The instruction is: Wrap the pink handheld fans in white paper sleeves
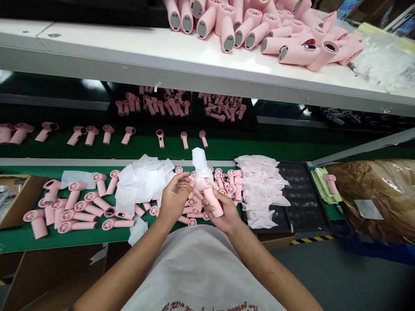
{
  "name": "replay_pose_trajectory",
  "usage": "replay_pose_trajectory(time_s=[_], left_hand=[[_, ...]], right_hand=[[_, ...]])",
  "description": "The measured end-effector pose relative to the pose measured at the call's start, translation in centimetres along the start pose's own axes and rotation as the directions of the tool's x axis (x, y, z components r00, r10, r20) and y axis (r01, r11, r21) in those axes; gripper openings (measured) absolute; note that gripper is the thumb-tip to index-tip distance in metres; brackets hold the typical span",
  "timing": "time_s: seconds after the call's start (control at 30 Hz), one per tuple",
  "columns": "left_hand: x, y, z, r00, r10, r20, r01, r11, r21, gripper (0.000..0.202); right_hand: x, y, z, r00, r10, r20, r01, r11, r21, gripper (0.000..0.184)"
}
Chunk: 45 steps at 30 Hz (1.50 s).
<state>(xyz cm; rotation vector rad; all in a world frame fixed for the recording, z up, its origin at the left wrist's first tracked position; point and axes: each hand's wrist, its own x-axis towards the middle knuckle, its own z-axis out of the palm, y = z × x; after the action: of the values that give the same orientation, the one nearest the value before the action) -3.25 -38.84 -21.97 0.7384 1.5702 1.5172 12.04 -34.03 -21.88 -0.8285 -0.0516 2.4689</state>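
A pink handheld fan [214, 204] is in my right hand [226, 212], whose fingers and thumb close round its handle. The fan's head points away from me, and a thin white pouch [199, 160] covers part of it and stands up beyond it. My left hand [175, 195] is just left of the fan head, fingers bent and apart, with nothing visibly gripped; whether its fingertips touch the pouch is unclear. Under and around both hands lie several pink fans [194, 210]. To the left is a pile of flat white pouches [142, 179].
Wrapped fans [259, 185] lie stacked on a black tray [306, 198] at right. More loose fans [78, 216] cover the left of the green bench. Beyond, single fans [160, 138] stand on a green surface under a white shelf [129, 52]. A brown bag [382, 194] bulges at far right.
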Motion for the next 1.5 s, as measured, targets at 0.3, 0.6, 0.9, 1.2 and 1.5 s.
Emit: replay_pose_trajectory(time_s=[0.3,0.6,0.9,1.2,1.5], left_hand=[[-1.0,-0.7,0.0,0.808,0.584,0.077,-0.537,0.676,0.505,0.016],[-1.0,0.4,0.0,0.781,0.559,0.279,-0.621,0.648,0.441,0.012],[-0.6,2.2,-1.1,0.839,0.36,0.408,-0.516,0.764,0.388,0.008],[0.5,3.3,2.0,0.918,-0.347,0.189,0.393,0.86,-0.326,0.047],[-0.5,3.5,3.8,0.959,-0.214,-0.185,0.169,0.959,-0.229,0.052]], right_hand=[[-0.4,0.6,1.0,0.987,-0.152,-0.057,0.136,0.966,-0.219,0.03],[-0.7,0.7,0.9,0.876,-0.48,0.054,0.261,0.375,-0.89,0.064],[-0.7,-0.9,0.6,0.959,-0.269,0.092,0.249,0.638,-0.729,0.044],[-0.4,1.6,2.4,0.932,-0.36,0.042,0.293,0.679,-0.673,0.035],[-2.7,2.7,2.5,0.808,-0.585,0.077,0.314,0.316,-0.895,0.046]])
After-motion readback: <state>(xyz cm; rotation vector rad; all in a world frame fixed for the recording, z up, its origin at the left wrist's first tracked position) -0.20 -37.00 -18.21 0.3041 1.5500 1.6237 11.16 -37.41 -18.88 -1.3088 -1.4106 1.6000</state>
